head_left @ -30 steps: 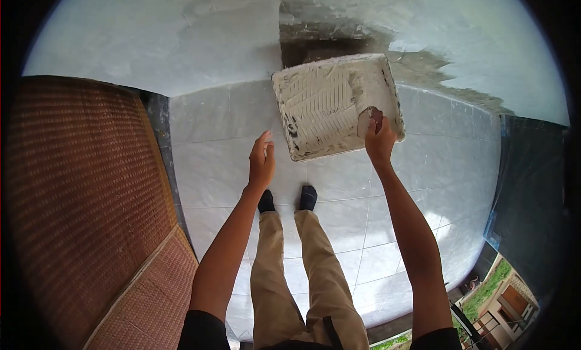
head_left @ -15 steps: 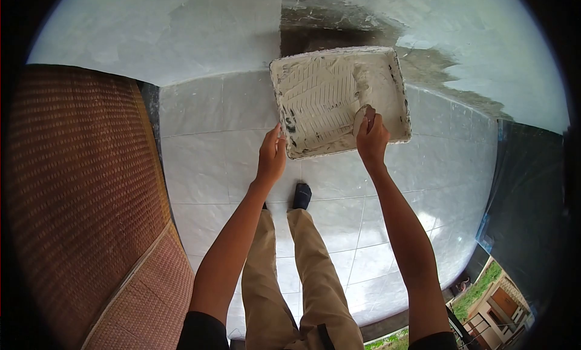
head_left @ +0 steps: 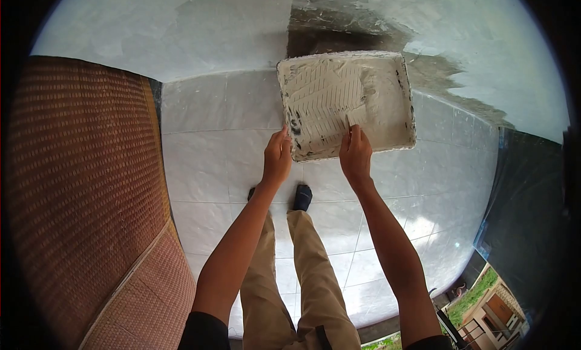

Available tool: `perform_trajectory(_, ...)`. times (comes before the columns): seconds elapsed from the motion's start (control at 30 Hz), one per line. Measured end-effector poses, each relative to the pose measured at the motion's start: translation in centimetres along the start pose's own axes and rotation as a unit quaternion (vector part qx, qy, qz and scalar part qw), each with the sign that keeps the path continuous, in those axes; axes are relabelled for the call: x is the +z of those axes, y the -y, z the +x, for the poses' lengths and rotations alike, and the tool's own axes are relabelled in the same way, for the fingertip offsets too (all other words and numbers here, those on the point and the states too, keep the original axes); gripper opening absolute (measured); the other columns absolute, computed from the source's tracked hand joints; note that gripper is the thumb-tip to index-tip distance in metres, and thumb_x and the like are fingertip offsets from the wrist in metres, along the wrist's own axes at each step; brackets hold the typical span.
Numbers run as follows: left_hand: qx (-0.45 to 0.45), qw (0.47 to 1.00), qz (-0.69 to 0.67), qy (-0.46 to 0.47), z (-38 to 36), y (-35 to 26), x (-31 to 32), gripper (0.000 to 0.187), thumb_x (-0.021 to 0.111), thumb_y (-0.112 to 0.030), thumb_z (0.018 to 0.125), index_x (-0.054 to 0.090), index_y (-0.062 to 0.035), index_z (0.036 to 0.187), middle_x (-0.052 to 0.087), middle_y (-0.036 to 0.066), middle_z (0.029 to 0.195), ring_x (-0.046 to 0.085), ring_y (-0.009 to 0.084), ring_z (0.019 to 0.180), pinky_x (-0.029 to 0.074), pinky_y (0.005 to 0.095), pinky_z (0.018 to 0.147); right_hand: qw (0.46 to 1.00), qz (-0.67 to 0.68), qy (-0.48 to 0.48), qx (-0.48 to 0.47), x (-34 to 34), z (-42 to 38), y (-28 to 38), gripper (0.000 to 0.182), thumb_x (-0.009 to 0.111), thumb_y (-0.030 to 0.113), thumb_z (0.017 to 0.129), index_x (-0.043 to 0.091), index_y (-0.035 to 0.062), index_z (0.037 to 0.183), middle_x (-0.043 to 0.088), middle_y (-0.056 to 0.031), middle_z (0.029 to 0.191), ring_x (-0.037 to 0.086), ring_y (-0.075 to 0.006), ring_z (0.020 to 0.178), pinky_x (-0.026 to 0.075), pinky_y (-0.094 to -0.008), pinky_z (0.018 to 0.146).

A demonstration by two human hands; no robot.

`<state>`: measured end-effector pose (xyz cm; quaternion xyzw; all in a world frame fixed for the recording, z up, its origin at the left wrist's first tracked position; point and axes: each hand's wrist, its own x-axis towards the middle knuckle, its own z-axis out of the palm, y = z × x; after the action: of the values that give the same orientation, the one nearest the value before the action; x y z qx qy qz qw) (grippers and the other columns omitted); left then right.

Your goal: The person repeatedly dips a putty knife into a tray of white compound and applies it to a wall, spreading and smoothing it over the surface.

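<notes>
A rectangular paint tray (head_left: 327, 102) with ribbed lines, coated in thick cream paste, is held up above the tiled floor. At its left edge, my left hand (head_left: 278, 157) is closed on the rim. Closed around a putty knife (head_left: 355, 116), my right hand (head_left: 356, 153) is over the tray's near side. The blade lies against the paste near the ribbed part; the fingers hide the handle. Smooth paste fills the right part of the tray, and dark bare spots show along the left wall.
A woven mat (head_left: 91, 162) stands along the left side. Ahead is a wall (head_left: 169, 29) with pale patches, and a dark unpainted strip (head_left: 345, 41) beside the corner. Dark sheeting (head_left: 526, 192) hangs at the right. My feet (head_left: 302, 197) are on grey tiles (head_left: 327, 223).
My right hand has moved left and slightly nearer with the putty knife, from the smooth part toward the ribbed part. The tray and left hand have shifted slightly right in view.
</notes>
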<state>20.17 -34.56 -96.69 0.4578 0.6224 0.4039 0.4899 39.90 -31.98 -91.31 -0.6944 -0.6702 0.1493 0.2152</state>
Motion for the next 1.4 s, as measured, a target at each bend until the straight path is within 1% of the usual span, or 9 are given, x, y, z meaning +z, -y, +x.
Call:
perform_trajectory(0.07, -0.008, 1.000, -0.013, -0.002, 0.0, 0.4, 0.1, 0.038, 0.046, -0.012, 0.100, 0.053, 0.0048, 0.133, 0.061, 0.016, 0.114, 0.061, 0.0231, 0.099, 0.047, 0.0313, 0.089, 0.998, 0.017, -0.028, -0.057, 0.6, -0.7, 0.6, 0.008, 0.055, 0.004, 0.093, 0.050, -0.0006, 0.097, 0.058, -0.0223, 0.081, 0.059, -0.0426, 0.073, 0.046, -0.0495, 0.061)
perform_trajectory(0.13, -0.004, 1.000, -0.004, 0.026, 0.0, 0.4, -0.3, 0.041, 0.038, -0.015, 0.103, 0.048, 0.0015, 0.140, 0.056, 0.009, 0.118, 0.056, 0.0144, 0.092, 0.050, 0.0283, 0.081, 0.999, 0.015, -0.015, -0.045, 1.6, -1.5, 2.0, 0.008, 0.055, 0.005, 0.093, 0.051, -0.0003, 0.097, 0.058, -0.0217, 0.082, 0.059, -0.0419, 0.075, 0.047, -0.0495, 0.063)
perform_trajectory(0.27, -0.025, 0.999, -0.016, 0.039, 0.1, 0.3, -0.6, 0.042, 0.036, -0.017, 0.104, 0.047, 0.0023, 0.140, 0.056, 0.009, 0.121, 0.058, 0.0165, 0.095, 0.051, 0.0290, 0.082, 0.998, 0.028, 0.028, -0.045, 2.3, -2.6, 4.3, 0.008, 0.056, 0.005, 0.092, 0.051, 0.0001, 0.096, 0.058, -0.0209, 0.083, 0.058, -0.0413, 0.076, 0.047, -0.0491, 0.066)
perform_trajectory(0.47, 0.000, 0.999, -0.034, 0.033, 0.2, 1.6, -0.7, 0.042, 0.035, -0.020, 0.106, 0.047, 0.0011, 0.140, 0.056, 0.011, 0.124, 0.062, 0.0201, 0.098, 0.054, 0.0315, 0.083, 0.995, 0.093, 0.030, -0.031, 2.1, -2.4, 4.5, 0.009, 0.057, 0.006, 0.092, 0.050, 0.0002, 0.094, 0.057, -0.0202, 0.078, 0.058, -0.0411, 0.070, 0.045, -0.0490, 0.060)
perform_trajectory(0.63, -0.034, 0.997, -0.053, 0.049, 0.0, 0.3, -1.1, 0.042, 0.034, -0.020, 0.105, 0.048, 0.0009, 0.139, 0.057, 0.012, 0.124, 0.063, 0.0210, 0.097, 0.055, 0.0320, 0.081, 0.992, 0.122, 0.019, -0.022, 2.8, -3.0, 5.5, 0.010, 0.057, 0.005, 0.093, 0.048, -0.0002, 0.091, 0.056, -0.0207, 0.075, 0.057, -0.0405, 0.064, 0.043, -0.0463, 0.055)
perform_trajectory(0.77, -0.020, 0.998, -0.043, 0.048, 0.3, 0.7, -1.3, 0.043, 0.032, -0.021, 0.105, 0.048, 0.0009, 0.139, 0.057, 0.012, 0.124, 0.063, 0.0209, 0.096, 0.055, 0.0317, 0.080, 0.992, 0.122, 0.026, -0.026, 3.4, -3.5, 6.8, 0.010, 0.054, 0.008, 0.095, 0.048, -0.0004, 0.094, 0.056, -0.0214, 0.078, 0.057, -0.0425, 0.070, 0.045, -0.0504, 0.060)
perform_trajectory(0.87, -0.026, 0.997, -0.054, 0.047, 0.3, 0.4, -1.5, 0.044, 0.032, -0.023, 0.105, 0.049, 0.0013, 0.139, 0.058, 0.012, 0.123, 0.063, 0.0208, 0.096, 0.055, 0.0318, 0.080, 0.988, 0.153, 0.023, 0.021, 3.9, -3.5, 7.8, 0.011, 0.055, 0.009, 0.095, 0.048, -0.0004, 0.094, 0.058, -0.0215, 0.078, 0.058, -0.0428, 0.068, 0.044, -0.0496, 0.060)
perform_trajectory(0.93, -0.044, 0.996, -0.051, 0.050, 0.1, -0.2, -1.7, 0.045, 0.032, -0.024, 0.106, 0.049, 0.0018, 0.138, 0.058, 0.012, 0.123, 0.064, 0.0212, 0.096, 0.055, 0.0321, 0.081, 0.985, 0.170, -0.024, 0.020, 4.3, -3.7, 8.6, 0.017, 0.059, 0.008, 0.094, 0.047, 0.0002, 0.085, 0.054, -0.0183, 0.066, 0.056, -0.0375, 0.057, 0.043, -0.0433, 0.053)
perform_trajectory(1.4, -0.081, 0.990, -0.094, 0.071, -0.1, -0.7, -2.4, 0.046, 0.032, -0.029, 0.107, 0.047, -0.0011, 0.140, 0.056, 0.014, 0.128, 0.063, 0.0233, 0.100, 0.055, 0.0345, 0.085, 0.968, 0.186, 0.033, 0.168, 4.0, 0.1, 6.4, 0.019, 0.063, 0.017, 0.091, 0.058, -0.0016, 0.091, 0.064, -0.0199, 0.071, 0.065, -0.0376, 0.065, 0.048, -0.0420, 0.061)
